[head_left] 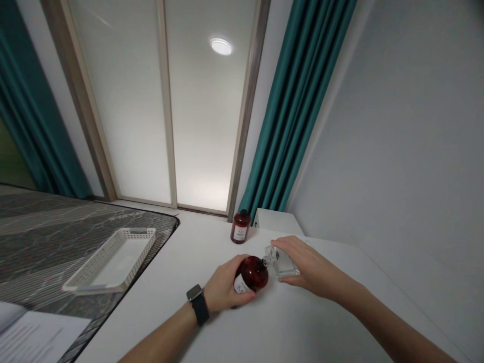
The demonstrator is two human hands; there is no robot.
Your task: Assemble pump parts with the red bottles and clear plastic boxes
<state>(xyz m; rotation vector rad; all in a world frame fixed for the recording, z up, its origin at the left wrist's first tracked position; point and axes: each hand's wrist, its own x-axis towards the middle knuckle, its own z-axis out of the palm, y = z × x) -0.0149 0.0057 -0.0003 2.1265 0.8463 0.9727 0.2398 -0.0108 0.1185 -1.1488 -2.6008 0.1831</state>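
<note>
Over the white worktop (170, 272), a brown bottle (257, 278) is gripped by the left hand (223, 288), whose fingers are wrapped around its body and opened only to its width. Its dark mouth (261, 265) is turned to the right, apparently so that it is presented to the neck (267, 261) of a clear glass bottle (283, 264). The latter is held tipped sideways by the right hand (306, 259); the fingers are closed on opposite edges, probably for control of angle. Whether neck and mouth are in contact cannot be told. On the held bottle's white label (241, 285), an "M" can be read. A second brown bottle (241, 224) is placed upright behind; its smaller lettering (240, 233) cannot be read.
</note>
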